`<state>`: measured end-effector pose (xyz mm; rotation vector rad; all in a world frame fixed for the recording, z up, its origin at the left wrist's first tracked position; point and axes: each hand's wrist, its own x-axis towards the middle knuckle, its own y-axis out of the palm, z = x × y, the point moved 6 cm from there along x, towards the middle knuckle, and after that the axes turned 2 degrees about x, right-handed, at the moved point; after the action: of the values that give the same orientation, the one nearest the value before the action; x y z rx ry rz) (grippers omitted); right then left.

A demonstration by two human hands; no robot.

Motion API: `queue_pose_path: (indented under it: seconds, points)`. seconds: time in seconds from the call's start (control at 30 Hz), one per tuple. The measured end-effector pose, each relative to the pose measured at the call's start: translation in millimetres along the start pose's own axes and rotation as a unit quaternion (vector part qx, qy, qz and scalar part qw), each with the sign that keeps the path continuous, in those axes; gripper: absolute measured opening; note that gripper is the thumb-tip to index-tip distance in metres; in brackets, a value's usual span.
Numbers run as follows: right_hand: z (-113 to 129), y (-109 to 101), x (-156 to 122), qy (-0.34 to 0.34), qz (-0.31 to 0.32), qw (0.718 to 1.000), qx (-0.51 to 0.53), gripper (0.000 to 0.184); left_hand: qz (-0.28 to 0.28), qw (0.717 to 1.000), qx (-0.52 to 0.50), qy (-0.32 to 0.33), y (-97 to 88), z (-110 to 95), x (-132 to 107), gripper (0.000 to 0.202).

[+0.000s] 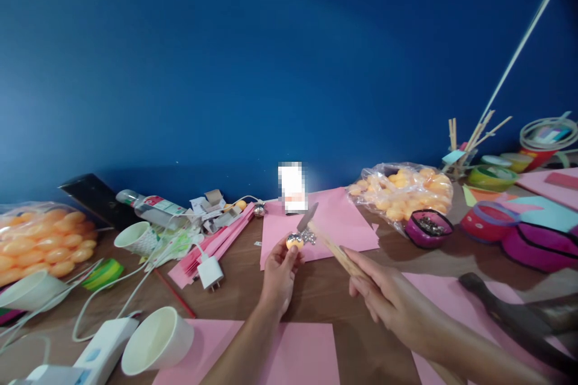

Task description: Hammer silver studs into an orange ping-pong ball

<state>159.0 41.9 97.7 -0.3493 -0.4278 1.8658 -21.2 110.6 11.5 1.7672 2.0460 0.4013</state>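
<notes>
My left hand (283, 274) pinches a small orange ball (294, 243) whose upper side is covered with shiny silver studs. Wrapped around a wooden handle, my right hand (379, 289) holds a hammer (336, 249). Its grey head lies just above the ball; whether they touch I cannot tell. A small heap of silver studs (309, 236) lies behind the ball on a pink paper sheet (336, 210). To the right stands a purple pouch-like bowl (428, 237) with small metal pieces inside.
Bags of orange balls lie left (49, 243) and right (406, 189). A white cup (156, 343), power strip (106, 343) and charger (211, 272) with cables crowd the left. A dark hammer-like tool (497, 313) lies at right. A blue partition (271, 72) closes off the back.
</notes>
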Motion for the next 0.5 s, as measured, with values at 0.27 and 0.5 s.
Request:
queue_pose_path:
  seconds: [0.27,0.5]
  points:
    - [-1.3,3.9,-0.2,-0.003,0.011,1.000,-0.006,0.041,0.014,0.999,0.029,-0.010,2.0,2.1,-0.9,0.030]
    - [-4.1,3.8,1.4,0.006,-0.005,1.000,0.020,0.045,0.029,0.999,0.012,-0.009,4.1,1.8,-1.9,0.030]
